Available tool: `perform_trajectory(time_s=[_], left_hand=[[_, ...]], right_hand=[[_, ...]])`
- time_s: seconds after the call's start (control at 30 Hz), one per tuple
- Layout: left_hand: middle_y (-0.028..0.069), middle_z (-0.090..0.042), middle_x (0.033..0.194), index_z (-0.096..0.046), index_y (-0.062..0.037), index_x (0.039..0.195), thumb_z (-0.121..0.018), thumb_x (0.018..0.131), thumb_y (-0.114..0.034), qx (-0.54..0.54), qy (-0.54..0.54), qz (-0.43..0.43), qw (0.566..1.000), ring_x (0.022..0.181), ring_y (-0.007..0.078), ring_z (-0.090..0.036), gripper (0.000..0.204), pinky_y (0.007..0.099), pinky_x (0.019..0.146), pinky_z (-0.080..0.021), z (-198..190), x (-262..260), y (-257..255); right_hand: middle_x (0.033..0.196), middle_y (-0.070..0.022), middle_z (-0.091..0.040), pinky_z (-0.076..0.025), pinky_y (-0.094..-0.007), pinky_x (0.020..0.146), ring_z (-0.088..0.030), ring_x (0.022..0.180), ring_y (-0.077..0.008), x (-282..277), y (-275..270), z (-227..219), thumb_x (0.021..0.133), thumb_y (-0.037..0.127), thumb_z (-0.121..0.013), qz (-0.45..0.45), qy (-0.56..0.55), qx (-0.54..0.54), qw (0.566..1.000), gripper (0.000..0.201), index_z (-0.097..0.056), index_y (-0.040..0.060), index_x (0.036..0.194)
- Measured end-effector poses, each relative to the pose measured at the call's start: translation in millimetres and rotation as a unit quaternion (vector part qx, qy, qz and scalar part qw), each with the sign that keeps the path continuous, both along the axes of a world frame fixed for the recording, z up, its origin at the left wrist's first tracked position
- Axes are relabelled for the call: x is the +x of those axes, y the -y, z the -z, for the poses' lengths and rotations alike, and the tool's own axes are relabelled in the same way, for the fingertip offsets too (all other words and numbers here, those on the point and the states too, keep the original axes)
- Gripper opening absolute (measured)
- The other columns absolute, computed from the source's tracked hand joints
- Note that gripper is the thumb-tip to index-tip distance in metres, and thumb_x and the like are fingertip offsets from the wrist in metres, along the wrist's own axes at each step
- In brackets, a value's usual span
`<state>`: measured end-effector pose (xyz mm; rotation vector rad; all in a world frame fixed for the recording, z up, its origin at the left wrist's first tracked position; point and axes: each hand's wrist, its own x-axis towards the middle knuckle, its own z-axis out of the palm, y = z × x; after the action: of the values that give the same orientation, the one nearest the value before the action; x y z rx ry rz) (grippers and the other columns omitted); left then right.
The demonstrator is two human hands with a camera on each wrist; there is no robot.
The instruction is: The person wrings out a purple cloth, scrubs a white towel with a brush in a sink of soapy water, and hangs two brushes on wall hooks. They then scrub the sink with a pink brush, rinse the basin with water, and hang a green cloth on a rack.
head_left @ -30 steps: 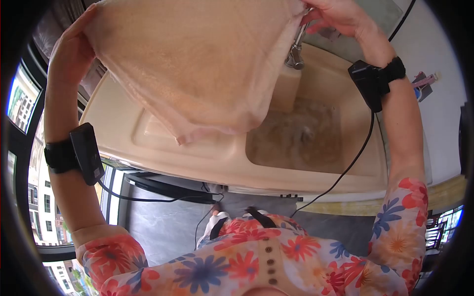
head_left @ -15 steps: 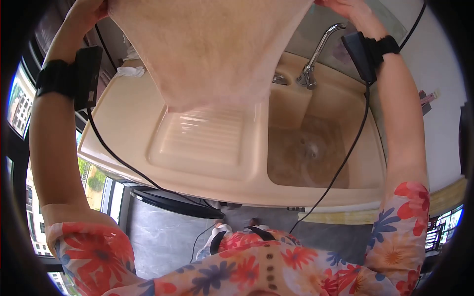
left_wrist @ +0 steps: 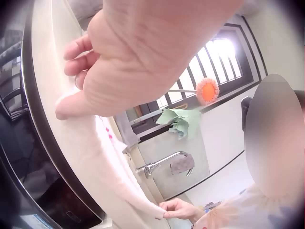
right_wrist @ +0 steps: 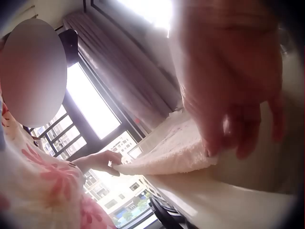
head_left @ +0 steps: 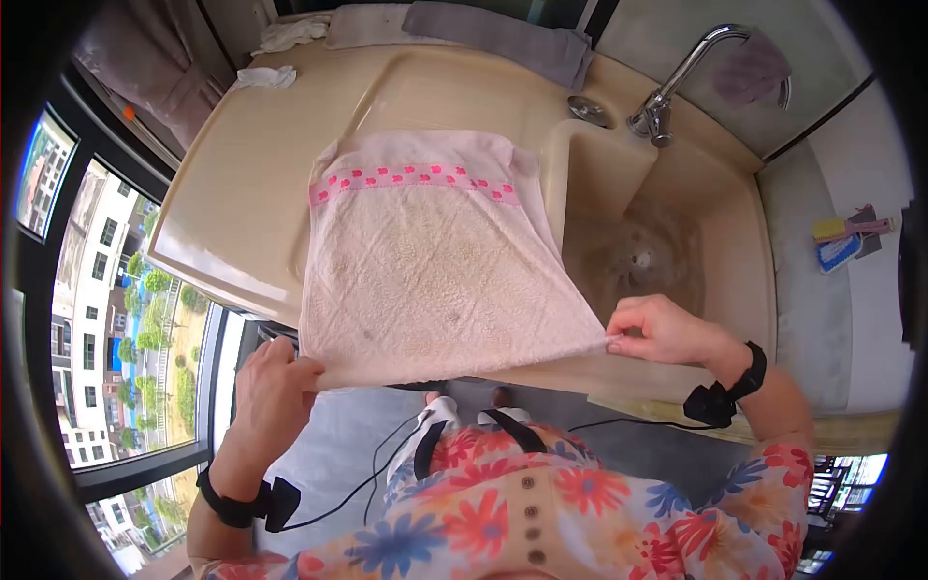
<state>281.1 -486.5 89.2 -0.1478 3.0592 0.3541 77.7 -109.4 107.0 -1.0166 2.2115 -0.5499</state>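
Note:
A pale pink towel (head_left: 425,271) with a band of bright pink motifs lies spread over the ribbed drainboard side of a beige sink counter (head_left: 242,203). My left hand (head_left: 275,391) pinches its near left corner, just over the counter's front edge. At the near right corner, my right hand (head_left: 667,333) pinches the cloth between thumb and fingers. Between the two hands the near edge of the towel is drawn fairly straight. In the right wrist view the towel (right_wrist: 171,148) stretches from one hand to the other. The ribs beneath are hidden by the cloth.
Right of the towel is the sink basin (head_left: 580,213), cloudy water inside. Behind it stands a chrome faucet (head_left: 667,97) with a greyish-purple cloth (head_left: 752,70) on its spout. A folded grey towel (head_left: 503,41) lies along the back. Brushes (head_left: 841,242) hang on the right wall.
Both hands came down and toward the body from high up, bringing the towel from hanging in the air to lying across the counter. Its pink-banded end now shows at the far side.

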Motion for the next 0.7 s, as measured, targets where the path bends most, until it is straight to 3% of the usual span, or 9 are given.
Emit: perform_trajectory(time_s=[0.07,0.17,0.2,0.3,0.4,0.47,0.53,0.6,0.7], left_hand=[[0.0081,-0.049,0.072,-0.066,-0.0068,0.078,-0.068,0.058,0.0,0.025,-0.004,-0.018,1.0,0.075,0.0274,-0.052,0.021,0.0352,0.066,-0.045,-4,8,2],[0.0086,-0.053,0.077,-0.065,-0.0055,0.073,-0.065,0.059,0.004,0.1,-0.033,-0.019,0.994,0.075,0.0231,-0.054,0.018,0.0309,0.066,-0.044,-28,0,20],[0.0082,-0.056,0.083,-0.065,-0.0043,0.078,-0.064,0.062,0.005,0.208,-0.04,-0.039,0.977,0.076,0.0197,-0.055,0.018,0.0282,0.066,-0.044,-35,-8,31],[0.0087,-0.057,0.108,-0.061,-0.0016,0.097,-0.062,0.076,-0.003,0.442,-0.072,-0.107,0.888,0.088,0.0126,-0.056,0.022,0.0232,0.069,-0.044,-45,-57,80],[0.0085,-0.058,0.105,-0.056,-0.0007,0.11,-0.062,0.078,-0.007,0.329,-0.191,-0.134,0.915,0.088,0.0139,-0.055,0.034,0.0259,0.073,-0.045,-50,-135,107],[0.0077,-0.058,0.105,-0.054,-0.0035,0.115,-0.063,0.077,-0.008,0.219,-0.281,-0.091,0.93,0.09,0.0136,-0.053,0.039,0.0264,0.074,-0.045,-32,-163,96],[0.0072,-0.056,0.111,-0.054,-0.009,0.116,-0.065,0.073,-0.008,0.17,-0.21,-0.029,0.962,0.092,0.0149,-0.053,0.044,0.0271,0.075,-0.045,-27,-165,67],[0.0098,-0.055,0.113,-0.057,-0.0095,0.109,-0.068,0.065,-0.006,0.084,-0.111,0.107,0.984,0.105,0.0272,-0.05,0.045,0.0346,0.088,-0.041,-9,-157,49],[0.0098,-0.054,0.113,-0.058,-0.0083,0.106,-0.066,0.066,-0.005,0.003,-0.087,0.124,0.988,0.11,0.0288,-0.047,0.041,0.0382,0.092,-0.039,23,-150,36]], right_hand=[[0.074,-0.0059,-0.058,-0.043,-0.0271,0.062,-0.054,0.067,-0.0151,6,-8,-3,0.079,0.012,-0.064,-0.008,0.064,0.005,0.998,0.011,-0.063,0.0025,0.085],[0.068,-0.0046,-0.059,-0.043,-0.0268,0.06,-0.054,0.064,-0.0116,-9,-7,-30,0.08,0.016,-0.063,0.04,0.208,0.025,0.977,0.014,-0.062,0.0021,0.084],[0.067,-0.0005,-0.06,-0.042,-0.0229,0.06,-0.051,0.064,-0.0059,-21,-4,-38,0.081,0.015,-0.063,0.031,0.195,0.006,0.98,0.014,-0.062,0.0017,0.084],[0.068,-0.0005,-0.059,-0.044,-0.0202,0.059,-0.056,0.063,-0.0053,-71,21,-64,0.083,0.013,-0.058,0.149,0.157,-0.124,0.968,0.011,-0.06,0.0025,0.079],[0.071,0.0016,-0.058,-0.044,-0.0206,0.056,-0.056,0.065,-0.0056,-122,55,-68,0.083,0.019,-0.059,0.271,0.038,-0.254,0.928,0.023,-0.057,0.0036,0.1],[0.073,0.0009,-0.058,-0.044,-0.0211,0.056,-0.055,0.066,-0.0055,-140,72,-52,0.082,0.018,-0.059,0.286,-0.089,-0.222,0.928,0.031,-0.055,0.0021,0.108],[0.073,-0.0017,-0.058,-0.046,-0.024,0.059,-0.055,0.066,-0.0092,-142,80,-19,0.077,0.015,-0.06,0.18,-0.108,-0.198,0.958,0.037,-0.054,0.0016,0.111],[0.085,-0.0059,-0.061,-0.048,-0.027,0.067,-0.058,0.071,-0.0138,-119,92,9,0.074,0.016,-0.061,0.09,-0.105,-0.14,0.98,0.041,-0.055,0.006,0.113],[0.105,-0.0094,-0.06,-0.044,-0.0405,0.082,-0.057,0.092,-0.0269,-95,102,54,0.072,0.022,-0.061,-0.025,-0.29,-0.059,0.955,0.045,-0.055,0.0117,0.115]])
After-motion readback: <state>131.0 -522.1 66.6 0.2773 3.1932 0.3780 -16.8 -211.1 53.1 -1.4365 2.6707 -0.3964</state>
